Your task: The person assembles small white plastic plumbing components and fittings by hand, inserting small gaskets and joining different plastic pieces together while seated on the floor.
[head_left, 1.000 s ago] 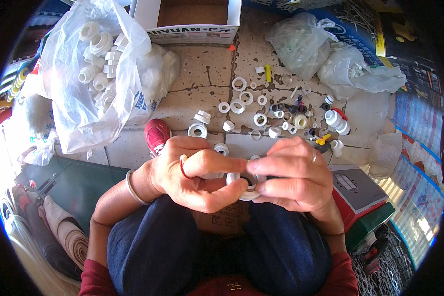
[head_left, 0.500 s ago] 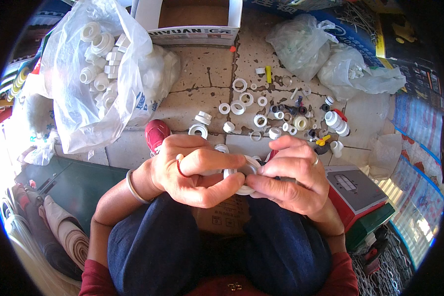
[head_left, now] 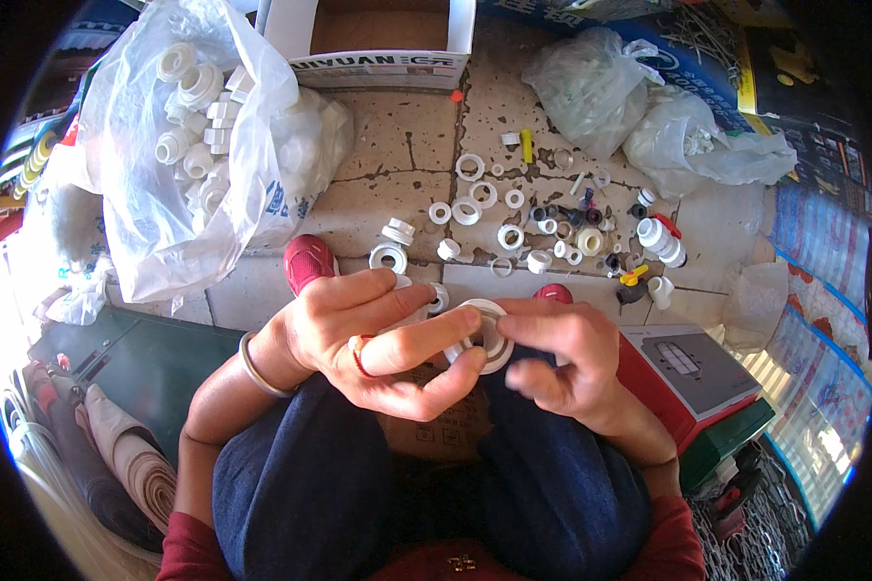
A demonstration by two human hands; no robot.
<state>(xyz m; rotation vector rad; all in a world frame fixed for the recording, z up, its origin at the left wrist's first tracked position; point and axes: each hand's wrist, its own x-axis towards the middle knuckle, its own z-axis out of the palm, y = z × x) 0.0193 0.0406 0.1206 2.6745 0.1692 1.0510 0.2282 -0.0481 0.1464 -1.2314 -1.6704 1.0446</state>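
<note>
My left hand (head_left: 388, 344) pinches a round white plastic fitting (head_left: 495, 363) between thumb and fingers, above my knees. The fitting is tilted so that its ringed opening faces up. At its right rim, my right hand (head_left: 576, 353) touches it with the fingertips, while the blurred thumb stands apart from it. Just beyond my left hand, a white threaded fitting (head_left: 397, 230) and a white ring nut (head_left: 388, 258) rest on the tiles. Another white piece (head_left: 439, 297) is partly hidden behind my left fingers.
A plastic bag (head_left: 252, 208) of white fittings stands at the left, near an open box (head_left: 383, 73). Loose rings, including a white ring (head_left: 511, 236), and a yellow-handled valve (head_left: 634, 276) are scattered ahead. Two tied bags (head_left: 591, 92) lie far right; a red-and-grey box (head_left: 698, 373) is beside my right knee.
My right thumb has come off the fitting and moved down. The fitting has turned, showing its ringed opening more fully. My left hand still grips it.
</note>
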